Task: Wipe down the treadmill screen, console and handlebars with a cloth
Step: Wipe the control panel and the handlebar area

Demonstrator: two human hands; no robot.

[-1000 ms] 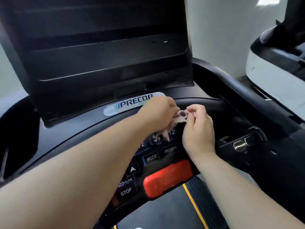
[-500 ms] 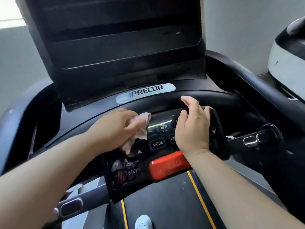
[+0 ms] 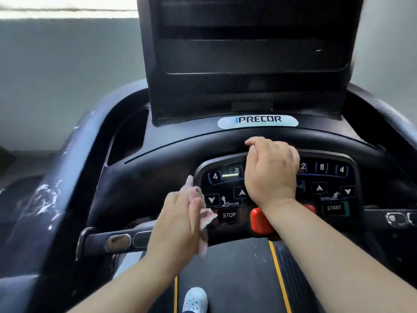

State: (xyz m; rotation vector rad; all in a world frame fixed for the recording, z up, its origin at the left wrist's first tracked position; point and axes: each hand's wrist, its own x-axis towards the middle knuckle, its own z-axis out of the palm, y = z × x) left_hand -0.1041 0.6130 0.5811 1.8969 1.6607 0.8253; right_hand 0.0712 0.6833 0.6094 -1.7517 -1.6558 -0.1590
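Note:
The black treadmill console [image 3: 228,199] carries lit buttons, a STOP key [image 3: 228,215] and a red stop bar [image 3: 260,221]. Its dark screen [image 3: 246,55] rises behind the PRECOR badge [image 3: 257,120]. My left hand [image 3: 180,220] holds a crumpled pale pink cloth [image 3: 204,216] against the console's left edge, beside the STOP key. My right hand [image 3: 272,170] rests on the middle of the button panel, fingers loosely curled, holding nothing. The left handlebar [image 3: 117,240] with its metal sensor pads sticks out below the console; the right handlebar [image 3: 399,219] shows at the far right.
The curved black front bar [image 3: 203,145] arches over the console. The left side rail [image 3: 45,199] is scuffed with white marks. The belt [image 3: 234,279] with yellow lines runs below, with a white shoe [image 3: 195,300] on it. A grey wall [image 3: 67,75] stands behind.
My left hand has carried the cloth down and left, from the upper buttons to the console's left edge by STOP. My right hand stays on the panel. The view has swung left.

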